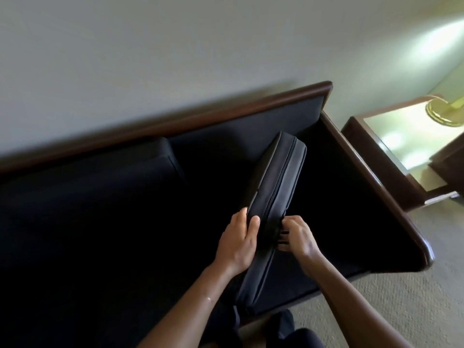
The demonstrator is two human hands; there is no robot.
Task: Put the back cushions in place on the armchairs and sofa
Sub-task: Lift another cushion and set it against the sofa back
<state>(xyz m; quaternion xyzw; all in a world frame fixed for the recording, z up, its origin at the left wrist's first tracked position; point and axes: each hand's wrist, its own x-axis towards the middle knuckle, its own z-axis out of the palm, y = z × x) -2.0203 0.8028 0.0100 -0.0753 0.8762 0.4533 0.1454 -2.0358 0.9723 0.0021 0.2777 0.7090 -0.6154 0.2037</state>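
In the head view, a dark back cushion [276, 177] is held on its edge above the right part of the sofa [100, 222], with its zipped side turned upward and its far end pointing to the backrest; it is not yet set against the backrest, and it cannot be told if the far end touches the seat; the left hand [237, 242] is closed around the near end, the thumb lying on the zipped edge, and the right hand [300, 237] is gripping the opposite face with curled fingers; a second cushion [150, 159] appears to be standing already against the backrest further left; because the cushion is gripped only at its near end, it is judged that the far end could drop or twist when the cushion is turned, so that it would be left tilted or with a gap beside the second cushion; the corner could also be caught on the wooden armrest [376, 177] just to the right; if the cushion is not rotated, the zip might be left showing on top; the lamp base [444, 109] on the side table [391, 136] stands well apart, so a knock there is considered less likely.
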